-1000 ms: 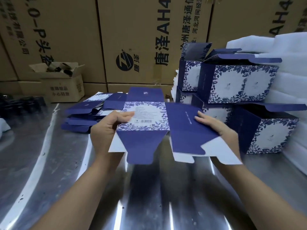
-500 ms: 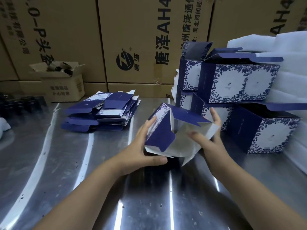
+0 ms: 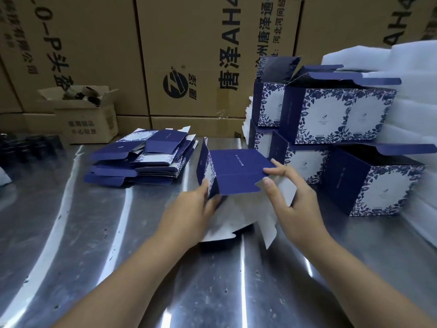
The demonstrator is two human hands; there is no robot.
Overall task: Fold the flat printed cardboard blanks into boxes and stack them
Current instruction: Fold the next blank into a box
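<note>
While the steel table (image 3: 71, 233) carries finished boxes (image 3: 340, 114) at two o'clock and flat blanks (image 3: 142, 159) at ten, the half-folded box (image 3: 236, 171) sits centre. Light, stiff, easily creased card, probably best gripped along panel edges. Left hand (image 3: 189, 209) clasps its left wall; right hand (image 3: 290, 200) pinches the right edge, arms converging.

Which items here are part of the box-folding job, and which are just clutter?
Job:
- half-folded blank, held by left hand and right hand
- pile of flat blanks
- stacked folded boxes

Lying about:
- brown cartons
- small open carton
- white foam sheets
- dark items, far left
</note>
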